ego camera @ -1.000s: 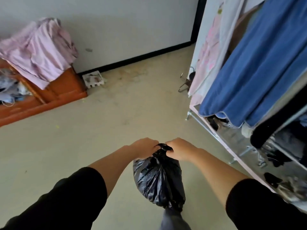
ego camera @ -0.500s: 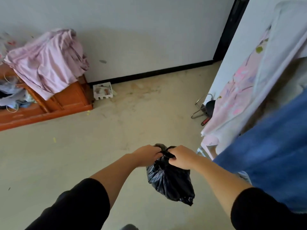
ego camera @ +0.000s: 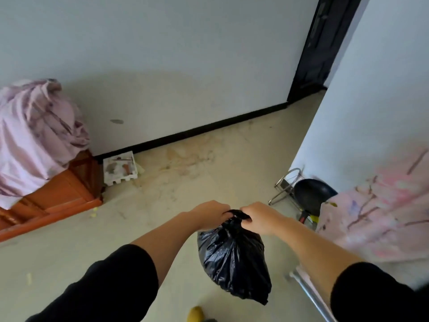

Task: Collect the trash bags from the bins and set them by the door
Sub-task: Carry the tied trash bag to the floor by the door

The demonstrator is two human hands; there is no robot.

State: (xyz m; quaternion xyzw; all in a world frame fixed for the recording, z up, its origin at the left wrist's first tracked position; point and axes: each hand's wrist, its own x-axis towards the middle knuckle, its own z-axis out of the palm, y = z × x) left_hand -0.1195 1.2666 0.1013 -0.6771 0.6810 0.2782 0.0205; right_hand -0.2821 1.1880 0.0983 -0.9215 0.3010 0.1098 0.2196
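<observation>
Plastic bunches at the neck of the black trash bag [ego camera: 233, 256], pinched between left hand [ego camera: 210, 214] and right hand [ego camera: 257, 217], hanging clear of the floor [ego camera: 162, 205]. Best keep both grips tight and carry it steadily toward the dark doorway [ego camera: 322, 47] beyond.

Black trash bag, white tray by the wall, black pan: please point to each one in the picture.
black trash bag [ego camera: 232, 259], head view, on its crinkled body below the knot.
white tray [ego camera: 120, 168], head view, on its dirty inner surface.
black pan [ego camera: 311, 194], head view, on its dark bowl.
</observation>
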